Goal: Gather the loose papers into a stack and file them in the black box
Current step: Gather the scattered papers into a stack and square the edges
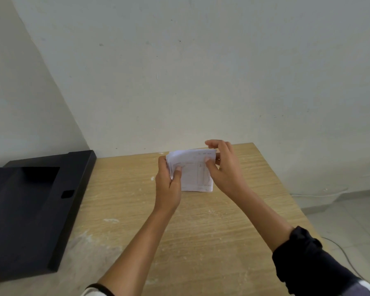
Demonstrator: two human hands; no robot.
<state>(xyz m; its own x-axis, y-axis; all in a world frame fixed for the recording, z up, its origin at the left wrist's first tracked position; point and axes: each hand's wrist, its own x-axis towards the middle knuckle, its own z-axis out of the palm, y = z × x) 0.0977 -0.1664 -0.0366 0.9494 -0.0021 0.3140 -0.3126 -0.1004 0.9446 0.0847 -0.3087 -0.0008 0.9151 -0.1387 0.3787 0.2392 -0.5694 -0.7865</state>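
Observation:
A small stack of white printed papers (193, 171) is held upright above the far middle of the wooden table (201, 231). My left hand (168, 184) grips its left edge, thumb on the front sheet. My right hand (222, 165) holds the right edge, thumb in front and fingers curled over the top. The black box (30, 210) lies on the table's left side, its dark inside facing up; I cannot make out any papers in it.
A pale wall rises just behind the table's far edge. The table's right edge drops to a tiled floor (340, 214) where a thin cable (346, 253) runs. White scuff marks speckle the wood.

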